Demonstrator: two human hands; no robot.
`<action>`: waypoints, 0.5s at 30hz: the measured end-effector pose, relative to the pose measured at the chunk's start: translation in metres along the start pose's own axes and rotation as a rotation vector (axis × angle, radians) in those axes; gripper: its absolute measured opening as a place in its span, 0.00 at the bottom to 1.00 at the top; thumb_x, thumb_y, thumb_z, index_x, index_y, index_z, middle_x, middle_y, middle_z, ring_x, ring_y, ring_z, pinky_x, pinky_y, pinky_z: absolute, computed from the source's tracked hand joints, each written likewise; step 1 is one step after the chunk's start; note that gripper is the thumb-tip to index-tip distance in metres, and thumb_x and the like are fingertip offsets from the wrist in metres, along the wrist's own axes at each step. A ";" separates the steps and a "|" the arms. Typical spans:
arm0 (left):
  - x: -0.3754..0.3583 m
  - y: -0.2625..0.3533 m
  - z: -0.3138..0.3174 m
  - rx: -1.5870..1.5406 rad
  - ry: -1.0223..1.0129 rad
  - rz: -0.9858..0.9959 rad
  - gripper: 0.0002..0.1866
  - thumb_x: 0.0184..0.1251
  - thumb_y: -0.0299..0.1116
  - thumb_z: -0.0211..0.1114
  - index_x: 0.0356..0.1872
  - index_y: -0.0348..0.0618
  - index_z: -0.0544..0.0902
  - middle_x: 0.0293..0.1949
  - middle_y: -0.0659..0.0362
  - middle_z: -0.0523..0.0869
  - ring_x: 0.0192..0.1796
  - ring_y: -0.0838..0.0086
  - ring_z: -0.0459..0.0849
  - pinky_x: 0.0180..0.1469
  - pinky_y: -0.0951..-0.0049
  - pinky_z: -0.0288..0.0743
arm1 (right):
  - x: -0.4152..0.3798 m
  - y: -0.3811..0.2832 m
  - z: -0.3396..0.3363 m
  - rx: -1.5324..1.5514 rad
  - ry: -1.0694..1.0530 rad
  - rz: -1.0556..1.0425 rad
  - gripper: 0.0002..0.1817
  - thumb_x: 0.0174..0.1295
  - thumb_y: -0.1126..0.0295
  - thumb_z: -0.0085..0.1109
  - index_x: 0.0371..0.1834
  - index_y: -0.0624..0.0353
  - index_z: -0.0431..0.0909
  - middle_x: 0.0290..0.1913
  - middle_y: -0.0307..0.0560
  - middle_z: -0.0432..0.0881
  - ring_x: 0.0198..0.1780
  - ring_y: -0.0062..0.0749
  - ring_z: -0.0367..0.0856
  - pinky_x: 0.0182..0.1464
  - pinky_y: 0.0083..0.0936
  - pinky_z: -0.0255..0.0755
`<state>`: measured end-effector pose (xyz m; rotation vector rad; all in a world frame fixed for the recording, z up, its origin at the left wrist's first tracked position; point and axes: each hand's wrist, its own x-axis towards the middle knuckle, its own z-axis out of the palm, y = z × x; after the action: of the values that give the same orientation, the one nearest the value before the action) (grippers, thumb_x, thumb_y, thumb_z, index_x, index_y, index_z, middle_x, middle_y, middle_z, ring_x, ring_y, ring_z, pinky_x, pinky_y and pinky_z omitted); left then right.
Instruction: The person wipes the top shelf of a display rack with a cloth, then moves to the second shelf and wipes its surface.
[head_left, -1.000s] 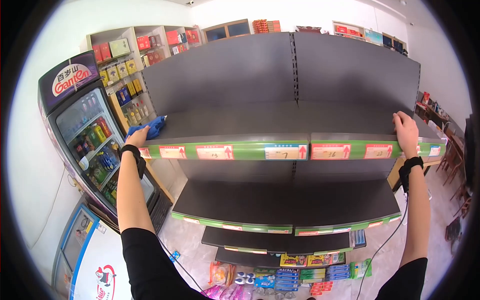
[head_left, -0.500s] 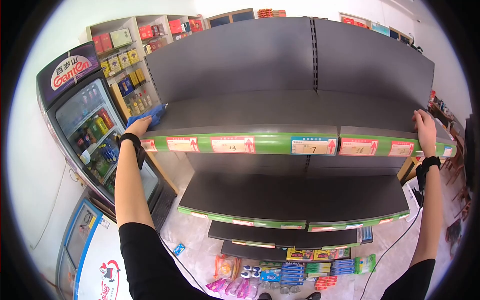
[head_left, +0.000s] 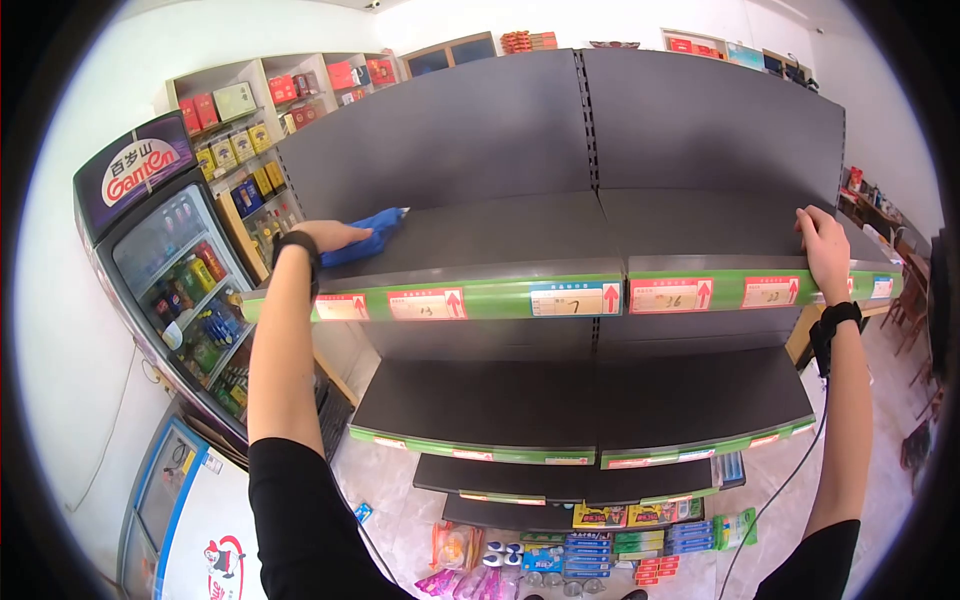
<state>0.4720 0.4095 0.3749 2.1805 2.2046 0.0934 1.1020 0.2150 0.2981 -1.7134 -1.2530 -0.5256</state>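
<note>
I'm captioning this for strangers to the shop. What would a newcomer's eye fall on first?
Probably the bright blue cloth at the left hand, standing out against the dark top shelf near its left end. Next comes the green label strip along that shelf's front edge, then the drinks fridge at far left, under its large Ganten sign.

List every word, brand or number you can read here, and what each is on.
"百岁山 Ganten": fridge sign
"13": left red shelf tag
"7": blue shelf tag
"36": middle red shelf tag
Too small, blurred or partial to read: freezer lettering, floor packs, back-shelf boxes, remaining tag print.
</note>
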 end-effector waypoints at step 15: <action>-0.039 0.081 -0.001 0.089 -0.103 0.030 0.32 0.67 0.60 0.52 0.65 0.52 0.73 0.67 0.54 0.71 0.67 0.61 0.71 0.65 0.65 0.66 | -0.001 -0.001 -0.002 -0.010 0.027 -0.022 0.20 0.66 0.54 0.48 0.28 0.60 0.76 0.24 0.55 0.78 0.32 0.54 0.78 0.36 0.40 0.69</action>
<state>0.5530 0.3716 0.3812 2.2094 2.1606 -0.1157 1.1012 0.2126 0.2987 -1.6972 -1.2528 -0.5677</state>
